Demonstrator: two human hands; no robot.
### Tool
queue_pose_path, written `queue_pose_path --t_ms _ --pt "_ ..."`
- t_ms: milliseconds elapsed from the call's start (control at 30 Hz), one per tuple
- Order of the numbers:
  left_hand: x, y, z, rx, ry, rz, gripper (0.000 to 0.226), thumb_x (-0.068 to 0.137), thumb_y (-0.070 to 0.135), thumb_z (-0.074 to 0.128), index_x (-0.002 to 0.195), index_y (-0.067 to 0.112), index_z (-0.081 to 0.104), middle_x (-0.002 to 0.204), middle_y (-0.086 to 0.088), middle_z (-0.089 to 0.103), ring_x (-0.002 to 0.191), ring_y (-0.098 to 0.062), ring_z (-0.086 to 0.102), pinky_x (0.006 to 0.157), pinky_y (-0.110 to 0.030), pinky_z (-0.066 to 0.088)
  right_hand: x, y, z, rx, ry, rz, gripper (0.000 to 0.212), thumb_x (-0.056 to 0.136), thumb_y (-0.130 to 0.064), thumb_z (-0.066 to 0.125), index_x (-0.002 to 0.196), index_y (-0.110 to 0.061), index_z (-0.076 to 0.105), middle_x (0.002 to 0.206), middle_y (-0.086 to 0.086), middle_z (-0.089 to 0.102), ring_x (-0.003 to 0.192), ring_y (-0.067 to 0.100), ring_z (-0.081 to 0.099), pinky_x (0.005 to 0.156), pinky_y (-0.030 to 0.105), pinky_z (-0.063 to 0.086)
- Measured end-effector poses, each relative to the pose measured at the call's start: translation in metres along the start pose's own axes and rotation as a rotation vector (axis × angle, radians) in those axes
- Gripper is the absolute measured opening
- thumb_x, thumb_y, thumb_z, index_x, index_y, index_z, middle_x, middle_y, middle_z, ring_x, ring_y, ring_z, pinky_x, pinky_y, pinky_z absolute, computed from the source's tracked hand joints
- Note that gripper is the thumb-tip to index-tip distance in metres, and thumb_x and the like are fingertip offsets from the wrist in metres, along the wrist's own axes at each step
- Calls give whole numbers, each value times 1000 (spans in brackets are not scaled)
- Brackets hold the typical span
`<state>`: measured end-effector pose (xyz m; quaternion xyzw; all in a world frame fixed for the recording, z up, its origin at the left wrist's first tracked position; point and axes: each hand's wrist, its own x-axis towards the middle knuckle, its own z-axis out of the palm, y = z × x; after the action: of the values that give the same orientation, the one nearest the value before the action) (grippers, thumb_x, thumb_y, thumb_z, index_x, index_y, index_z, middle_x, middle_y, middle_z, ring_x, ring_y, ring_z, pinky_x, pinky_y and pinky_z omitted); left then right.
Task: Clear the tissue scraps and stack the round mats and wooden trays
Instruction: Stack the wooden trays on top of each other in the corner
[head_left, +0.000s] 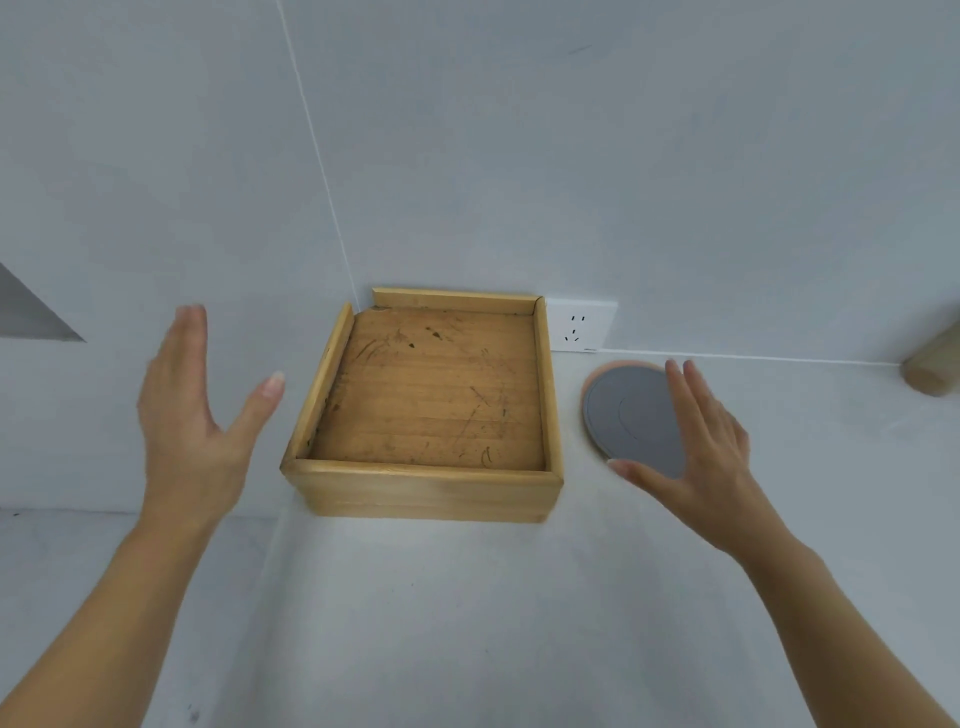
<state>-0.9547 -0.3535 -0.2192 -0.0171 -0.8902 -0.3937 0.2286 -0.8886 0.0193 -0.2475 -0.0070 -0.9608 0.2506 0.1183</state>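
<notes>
Hands both open, nothing held. Left hand (192, 415) is up off the counter (467, 597), left of the trays (426, 480) and clear of them: palm turned in toward the stack, fingers straight and together pointing away from the person, thumb splayed out toward the tray side. Fingertips are blurred. Forearm comes in from the bottom left corner.

Right hand (711, 447) is flatter, palm down, fingers straight and slightly spread, sitting over the right part of the mats (623, 415). Thumb sticks out left along the mats' near edge. Can't tell if it's pressing on them or just above. Forearm comes in from the bottom right.

Trays are stacked in the counter's back corner, against the wall (519, 156). Seams on the front face show more than one; exact count unclear. Top one is scuffed inside and holds nothing.

Mats are just right of the trays, not touching them: grey one on top, pink rim showing under it at the far left edge. Socket (579, 327) on the wall behind, between trays and mats. Wooden post (932, 364) at the far right edge, well away from the mats
</notes>
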Motion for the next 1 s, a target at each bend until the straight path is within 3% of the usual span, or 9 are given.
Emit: queue_pose_path --t_ms 167,300,433,800,1000 --pt "3 70 23 219 -18 224 89 75 75 32 145 20 22 155 -8 18 143 -22 12 113 -30 -5 1 -9 -30 -126 160 -80 91 72 -80 29 145 -34 -1 156 1 3 142 8 -5 113 30 -3" --pt "-15 120 55 261 -62 324 87 77 78 25 144 23 25 154 -8 22 142 -24 14 115 -39 0 -7 -3 -48 -141 228 -101 87 75 -76 31 145 -34 -1 156 4 6 143 12 -2 113 31 -3" --pt "-36 156 87 287 -84 386 82 80 75 25 144 24 25 153 -7 24 142 -24 17 115 -39 2 -18 18 -66 -169 253 -89 88 76 -75 33 145 -31 -1 156 9 8 143 17 1 114 37 1" --pt "-82 220 151 286 -114 397 82 81 75 23 144 22 26 152 -7 26 142 -22 18 115 -37 1 -36 93 -115 -215 238 -97 85 79 -77 23 145 -29 0 155 12 12 143 20 5 114 35 1" --pt "-97 223 178 321 -158 387 85 79 77 25 145 24 19 153 -5 23 142 -20 14 116 -37 4 -32 117 -109 -217 183 -125 87 79 -75 29 147 -26 4 154 12 15 142 22 9 113 38 5"
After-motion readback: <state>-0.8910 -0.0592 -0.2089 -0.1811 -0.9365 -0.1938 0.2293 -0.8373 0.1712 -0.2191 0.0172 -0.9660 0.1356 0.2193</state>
